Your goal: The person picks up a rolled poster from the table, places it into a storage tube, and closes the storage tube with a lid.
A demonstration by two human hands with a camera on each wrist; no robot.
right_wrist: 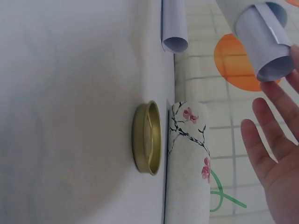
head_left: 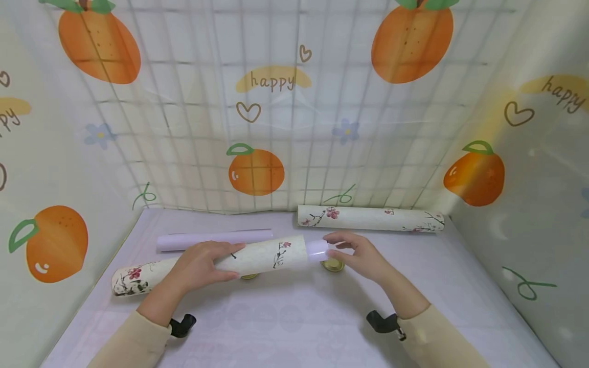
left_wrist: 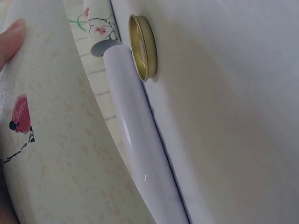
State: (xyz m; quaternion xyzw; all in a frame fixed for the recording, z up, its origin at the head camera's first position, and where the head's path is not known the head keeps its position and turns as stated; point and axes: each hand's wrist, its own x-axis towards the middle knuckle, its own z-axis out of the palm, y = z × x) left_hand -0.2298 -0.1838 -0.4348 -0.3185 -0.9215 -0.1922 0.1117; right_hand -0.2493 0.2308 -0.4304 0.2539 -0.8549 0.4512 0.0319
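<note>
While the left hand (head_left: 202, 266) grips a flowered tube (head_left: 216, 263) around its middle, fingers curled over the top and thumb underneath, the tube is held just above the counter (head_left: 294, 317) near its centre, lying roughly left to right. A lilac paper roll (head_left: 317, 250) sticks out of the tube's right end, and the right hand (head_left: 356, 255) pinches that end between thumb and fingertips; in the right wrist view its fingers (right_wrist: 273, 140) look straight and spread just beside the roll's open end, so how firmly they hold it I cannot tell. Under the tube two gold lids rest on the counter: one (head_left: 333, 265) below the right hand, the other (head_left: 249, 276) below the left hand's fingertips and mostly hidden. Behind the held tube lies a second lilac roll (head_left: 213, 239), toward the back left. A second flowered tube (head_left: 370, 219) lies along the back edge toward the right corner, against the wall covering printed with oranges (head_left: 256, 171). Both forearms wear cream sleeves (head_left: 133, 342).
</note>
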